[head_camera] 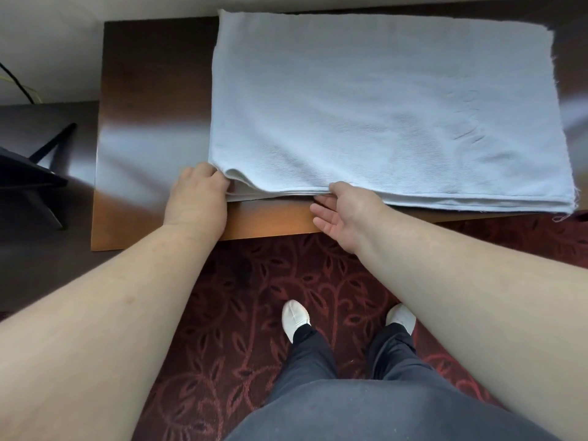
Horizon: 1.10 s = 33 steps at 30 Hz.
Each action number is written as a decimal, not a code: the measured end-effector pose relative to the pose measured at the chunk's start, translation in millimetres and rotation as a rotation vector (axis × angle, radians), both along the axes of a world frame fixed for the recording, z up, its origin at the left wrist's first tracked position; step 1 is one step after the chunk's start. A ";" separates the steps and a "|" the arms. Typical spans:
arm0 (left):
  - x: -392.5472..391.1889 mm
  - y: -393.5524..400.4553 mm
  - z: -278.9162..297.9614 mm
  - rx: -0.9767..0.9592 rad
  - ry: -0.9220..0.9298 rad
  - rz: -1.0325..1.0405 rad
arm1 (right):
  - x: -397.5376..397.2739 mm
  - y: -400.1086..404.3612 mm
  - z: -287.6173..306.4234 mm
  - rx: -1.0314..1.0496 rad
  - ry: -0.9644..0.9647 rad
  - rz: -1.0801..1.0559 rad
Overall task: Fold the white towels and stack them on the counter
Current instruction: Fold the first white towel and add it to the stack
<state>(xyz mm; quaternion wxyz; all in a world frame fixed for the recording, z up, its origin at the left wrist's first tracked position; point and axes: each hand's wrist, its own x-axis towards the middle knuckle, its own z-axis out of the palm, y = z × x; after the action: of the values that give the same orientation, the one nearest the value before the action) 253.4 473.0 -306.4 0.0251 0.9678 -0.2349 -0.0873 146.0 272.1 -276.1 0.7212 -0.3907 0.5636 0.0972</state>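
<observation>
A stack of white towels (381, 106) lies flat on the brown wooden counter (152, 122), covering its right part. The top layer is smooth, and several layered edges show along the near side. My left hand (197, 202) is at the stack's near left corner, fingers curled against the lifted corner layers. My right hand (346, 211) is at the near edge further right, palm turned up, with its thumb on top of the edge and its fingers below the layers.
The counter's near edge (270, 227) runs just below my hands. A dark low table with a black angled object (35, 167) stands to the left. Red patterned carpet (254, 281) and my feet in white slippers are below. A pale wall borders the far side.
</observation>
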 end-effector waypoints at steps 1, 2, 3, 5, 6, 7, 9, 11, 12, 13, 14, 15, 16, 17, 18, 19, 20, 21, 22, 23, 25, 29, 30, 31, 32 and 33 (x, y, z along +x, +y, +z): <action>0.2 -1.1 0.4 -0.016 0.015 0.011 | -1.2 -0.3 -0.8 0.018 0.003 0.024; 0.3 -1.3 2.4 -0.047 0.040 0.039 | -2.3 -0.9 -0.8 0.040 0.006 0.045; 1.3 0.4 3.6 -0.092 0.073 0.084 | -3.4 -1.6 -0.6 0.066 0.009 0.057; 6.1 4.5 10.4 -0.298 0.225 0.282 | -4.0 -1.9 1.0 0.118 0.006 0.041; 7.6 3.6 16.5 -0.438 0.342 0.439 | -3.1 -0.7 2.8 0.144 0.001 0.022; 9.4 2.2 18.6 -0.557 0.445 0.592 | -1.6 1.6 4.3 0.165 -0.001 0.007; 15.8 -1.7 21.5 -0.532 0.507 0.672 | 2.4 8.6 6.0 0.188 0.002 0.014; 20.1 -3.2 23.6 -0.374 0.502 0.606 | 7.2 17.9 4.6 0.204 0.009 0.037; 21.9 -2.9 24.4 -0.342 0.494 0.581 | 10.0 23.0 3.4 0.208 0.014 0.045; 24.7 -2.1 24.4 -0.332 0.495 0.566 | 12.7 27.8 1.8 0.207 0.025 0.050; 26.7 -1.0 23.6 -0.336 0.494 0.563 | 15.0 32.3 0.3 0.202 0.042 0.055; 27.8 1.2 23.9 -0.328 0.490 0.562 | 16.9 36.0 -0.8 0.189 0.063 0.066; 27.7 2.0 24.6 -0.320 0.484 0.556 | 18.8 39.0 -1.8 0.172 0.081 0.082; 28.1 2.6 24.0 -0.309 0.485 0.546 | 20.7 40.6 -2.6 0.153 0.098 0.097; 28.6 2.2 24.7 -0.290 0.489 0.539 | 22.3 41.1 -2.9 0.140 0.116 0.110; 30.7 1.2 25.7 -0.258 0.494 0.539 | 23.6 40.5 -3.4 0.135 0.135 0.123; 35.0 -1.8 27.1 -0.239 0.497 0.549 | 24.9 39.3 -2.4 0.138 0.151 0.139; 41.6 -7.0 28.5 -0.249 0.499 0.568 | 26.2 37.2 -1.4 0.144 0.166 0.154; 49.9 -14.6 30.1 -0.287 0.500 0.587 | 26.4 35.2 -0.2 0.152 0.180 0.168; 60.4 -23.0 30.6 -0.343 0.498 0.604 | 26.3 33.4 0.4 0.156 0.194 0.183; 83.5 -41.3 31.6 -0.463 0.489 0.622 | 25.7 32.3 1.2 0.144 0.213 0.218; 121.5 -57.9 19.8 -0.372 0.464 0.547 | 26.6 31.9 -1.2 0.121 0.223 0.213; 125.2 -56.5 17.7 -0.328 0.461 0.522 | 27.0 31.6 -1.0 0.117 0.225 0.204; 126.5 -54.1 16.7 -0.299 0.458 0.503 | 27.0 31.8 -0.4 0.115 0.229 0.200; 126.6 -51.3 15.9 -0.281 0.456 0.490 | 26.4 32.7 0.3 0.120 0.236 0.204; 125.3 -49.0 15.0 -0.266 0.452 0.479 | 25.6 34.3 1.1 0.136 0.240 0.221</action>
<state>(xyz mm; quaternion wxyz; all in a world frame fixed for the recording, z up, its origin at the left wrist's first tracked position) 378.7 424.0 -291.4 0.2220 0.9399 0.0010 -0.2593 171.5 306.4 -274.9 0.6585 -0.3861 0.5914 0.2598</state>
